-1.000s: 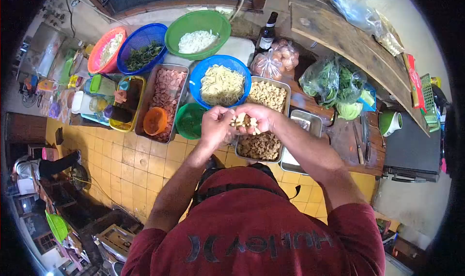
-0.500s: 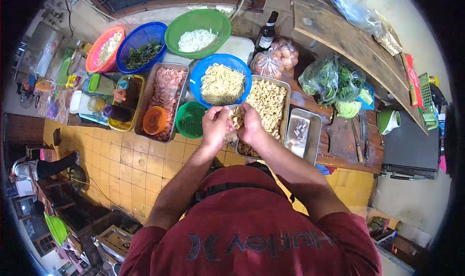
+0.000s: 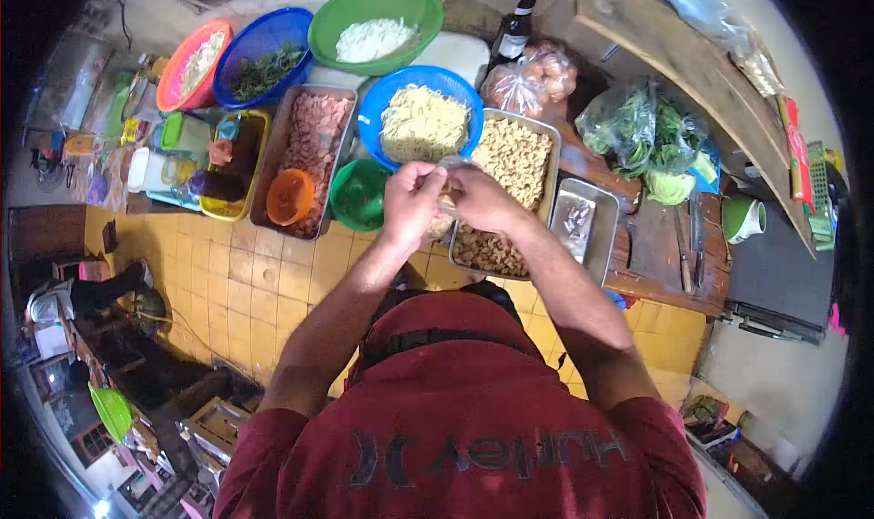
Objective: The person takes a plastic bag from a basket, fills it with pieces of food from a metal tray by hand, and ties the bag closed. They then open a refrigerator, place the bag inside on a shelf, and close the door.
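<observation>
The right hand (image 3: 487,200) is now turning knuckles-up rather than cupping pieces palm-up, so the handful is seemingly going into the clear bag (image 3: 440,224). The bag is hanging between the hands, left of the tray (image 3: 556,159). The left hand (image 3: 410,200) is pinching it nearly closed; the right fingers are curling beside it, their hold hidden. The right forearm is covering the tray's near right corner; the blue bowl (image 3: 367,123) is crowding the fingertips.
</observation>
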Available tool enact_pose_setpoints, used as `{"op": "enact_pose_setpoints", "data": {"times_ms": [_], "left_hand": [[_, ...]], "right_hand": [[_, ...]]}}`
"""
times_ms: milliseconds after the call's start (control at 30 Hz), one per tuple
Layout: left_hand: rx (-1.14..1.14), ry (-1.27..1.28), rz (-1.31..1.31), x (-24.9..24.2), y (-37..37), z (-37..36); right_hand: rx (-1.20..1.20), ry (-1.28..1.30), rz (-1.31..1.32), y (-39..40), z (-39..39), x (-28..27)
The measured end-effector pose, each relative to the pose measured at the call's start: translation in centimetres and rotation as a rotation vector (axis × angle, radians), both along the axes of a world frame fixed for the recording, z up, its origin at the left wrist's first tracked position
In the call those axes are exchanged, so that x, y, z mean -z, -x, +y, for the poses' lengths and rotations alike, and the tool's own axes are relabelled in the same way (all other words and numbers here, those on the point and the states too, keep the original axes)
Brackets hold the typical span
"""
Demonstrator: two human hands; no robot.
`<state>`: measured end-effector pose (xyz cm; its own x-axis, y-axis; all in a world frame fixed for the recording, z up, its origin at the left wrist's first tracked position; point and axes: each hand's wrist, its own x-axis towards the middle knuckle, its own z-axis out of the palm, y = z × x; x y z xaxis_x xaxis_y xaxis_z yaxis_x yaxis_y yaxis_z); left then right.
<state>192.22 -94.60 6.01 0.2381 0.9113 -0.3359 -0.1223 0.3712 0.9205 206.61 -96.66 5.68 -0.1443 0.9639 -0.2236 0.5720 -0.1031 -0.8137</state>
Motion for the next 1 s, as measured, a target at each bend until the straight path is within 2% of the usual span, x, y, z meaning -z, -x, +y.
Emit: {"op": "enact_pose_setpoints", "data": {"times_ms": [33, 100, 167, 233, 300, 333, 367, 433, 467, 500, 567, 600, 633, 733, 833, 900, 933, 1000], "left_hand": [[0.044, -0.055, 0.053, -0.2, 0.3, 0.1], [0.079, -0.089, 0.153, 0.2, 1.1, 0.4], [0.191, -0.308, 0.252, 1.5, 2.2, 0.6], [0.152, -0.236, 0.221, 0.8, 2.6, 0.2], [0.158, -0.240, 0.187, 1.5, 3.1, 0.2], [0.150, -0.329, 0.211, 2.0, 3.2, 0.2], [0.150, -0.308, 0.216, 2.6, 3.2, 0.0], [0.124, -0.287, 0.179, 2.5, 3.1, 0.0], [0.135, -0.292, 0.161, 2.5, 3.1, 0.0], [0.140, -0.280, 0.160, 2.2, 3.1, -0.1], [0.160, -0.315, 0.059, 1.3, 3.2, -0.4], [0.225, -0.298, 0.053, 1.0, 3.6, -0.6], [0.235, -0.288, 0.048, 0.7, 3.8, -1.0], [0.303, -0.318, 0.014, 0.1, 4.9, -1.9], [0.240, -0.341, 0.017, -1.6, 6.1, -3.7], [0.226, -0.346, -0.032, -2.9, 7.2, -5.1], [0.190, -0.293, -0.057, -3.9, 7.4, -6.2], [0.176, -0.292, -0.069, -5.3, 7.9, -8.6]], "right_hand": [[-0.037, 0.027, -0.081, 0.0, -0.2, -1.4], [-0.107, 0.061, 0.056, -0.4, -0.8, -4.0], [-0.165, -0.191, -0.003, -1.0, -1.7, -2.5], [-0.254, -0.150, -0.044, -0.9, -2.3, -2.9], [-0.218, -0.318, -0.053, -0.8, -2.5, -2.3], [-0.167, -0.244, 0.005, -0.7, -2.5, -2.6], [-0.107, -0.242, -0.002, -0.3, -2.5, -3.2], [0.196, -0.284, -0.025, 0.5, -2.5, -2.9], [0.340, -0.345, -0.125, 0.9, -2.3, -3.9], [0.312, -0.504, -0.334, 0.5, -1.9, -3.3], [0.326, -0.330, -0.661, 0.6, -2.4, -2.0], [0.267, -0.136, -0.519, -0.2, -2.9, -1.3], [0.289, -0.045, -0.504, -0.7, -3.4, -0.5], [0.351, -0.169, -0.565, 0.3, -5.8, -0.3], [0.448, -0.299, -0.567, 1.5, -7.0, -1.9], [0.512, -0.284, -0.271, 2.3, -8.0, -3.4], [0.369, -0.395, -0.301, 2.4, -8.3, -3.8], [0.256, -0.293, -0.254, 3.3, -10.2, -6.0]]}}
